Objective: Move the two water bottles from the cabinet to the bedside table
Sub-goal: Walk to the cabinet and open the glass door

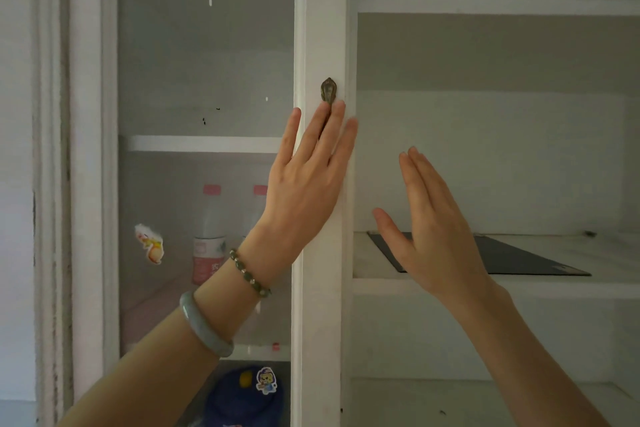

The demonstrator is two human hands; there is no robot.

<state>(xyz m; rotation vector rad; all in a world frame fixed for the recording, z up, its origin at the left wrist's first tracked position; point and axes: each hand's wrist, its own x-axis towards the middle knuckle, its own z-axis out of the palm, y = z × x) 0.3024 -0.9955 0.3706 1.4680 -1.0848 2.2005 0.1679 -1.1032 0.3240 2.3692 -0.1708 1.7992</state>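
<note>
Behind the glass door [207, 80] of a white cabinet [86, 149], two water bottles [209, 232] with pink caps stand on a shelf. The left hand [304, 184] lies flat against the door's frame, fingers [325, 128] straight, touching the metal handle [328, 90]. The right hand [433, 225] hangs spread and empty before an open shelf [606, 260] carrying a dark mat [512, 256].

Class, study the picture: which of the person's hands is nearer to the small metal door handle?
Left. The left hand has its fingertips at the door handle; the right hand hangs lower and to the right, touching nothing.
</note>
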